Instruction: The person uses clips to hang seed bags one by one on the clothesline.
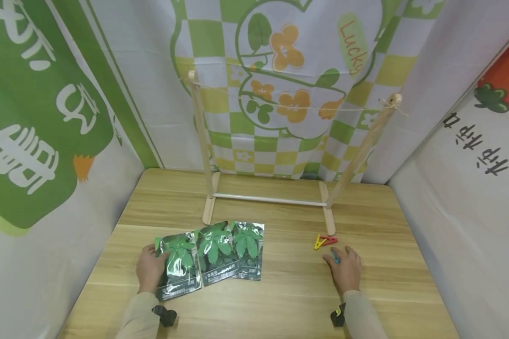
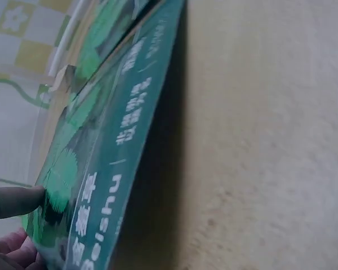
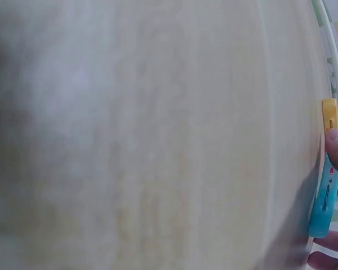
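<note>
At the tabletop's (image 1: 280, 306) near left, the left grip (image 1: 150, 268) pinches a packet (image 1: 180, 266) by its left edge, perhaps to leave its front uncovered, while at near right the right grip (image 1: 347, 270) pinches a blue clip (image 3: 322, 214) (a red clip (image 1: 332, 240) lies just beyond).

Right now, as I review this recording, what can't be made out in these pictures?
Right packet: left part hidden by the middle packet, head view.
Blue clip: mostly covered by the right hand, head view.
Right hand: cut off by the right edge, right wrist view.
Left hand: fingertips hidden behind the left packet, left wrist view.
Left packet's smallest print: too small in the head view, blurred in the left wrist view.
</note>
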Motion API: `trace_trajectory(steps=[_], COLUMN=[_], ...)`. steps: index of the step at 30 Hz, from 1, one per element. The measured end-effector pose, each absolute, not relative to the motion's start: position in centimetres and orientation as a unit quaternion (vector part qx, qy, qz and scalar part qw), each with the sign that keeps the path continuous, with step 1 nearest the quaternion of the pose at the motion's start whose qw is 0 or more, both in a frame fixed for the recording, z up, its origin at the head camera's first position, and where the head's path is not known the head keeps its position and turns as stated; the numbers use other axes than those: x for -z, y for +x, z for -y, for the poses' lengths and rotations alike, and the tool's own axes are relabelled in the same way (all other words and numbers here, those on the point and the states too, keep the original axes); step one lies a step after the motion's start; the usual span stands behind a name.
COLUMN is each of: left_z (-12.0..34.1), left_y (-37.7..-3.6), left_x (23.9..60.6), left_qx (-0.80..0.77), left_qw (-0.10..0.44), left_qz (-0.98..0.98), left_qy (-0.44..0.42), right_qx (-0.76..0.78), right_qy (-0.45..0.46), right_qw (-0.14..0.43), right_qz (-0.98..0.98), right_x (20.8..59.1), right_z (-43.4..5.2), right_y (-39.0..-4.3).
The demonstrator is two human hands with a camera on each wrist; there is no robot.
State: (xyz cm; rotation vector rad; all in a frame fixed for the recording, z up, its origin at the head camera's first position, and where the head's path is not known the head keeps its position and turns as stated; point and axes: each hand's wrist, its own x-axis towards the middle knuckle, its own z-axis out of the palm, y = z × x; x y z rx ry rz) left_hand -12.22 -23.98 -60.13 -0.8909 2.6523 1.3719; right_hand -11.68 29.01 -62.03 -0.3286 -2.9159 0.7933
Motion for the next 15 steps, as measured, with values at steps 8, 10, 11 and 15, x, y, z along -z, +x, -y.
trace_trajectory(steps=[8, 10, 11, 15], left_z=[25.3, 25.6, 25.7, 26.3], left_y=[-12.2, -12.1, -12.0, -11.7], left_x=[59.4, 59.1, 59.0, 58.6], left_qx=[-0.541, -0.551, -0.555, -0.571], left_qw=[0.044, 0.04, 0.037, 0.029], left_qz=[-0.767, -0.755, -0.75, -0.734], left_qy=[-0.343, -0.354, -0.358, -0.366], right_qx=[-0.314, -0.322, -0.325, -0.336], right_qy=[-0.12, -0.125, -0.127, -0.131], right_qw=[0.006, 0.003, 0.001, 0.001], right_qz=[0.942, 0.938, 0.937, 0.933], right_x=[61.5, 61.4, 61.3, 61.0], right_z=[-29.2, -29.2, -29.2, -29.0], right_y=[-12.1, -12.2, -12.3, -12.3])
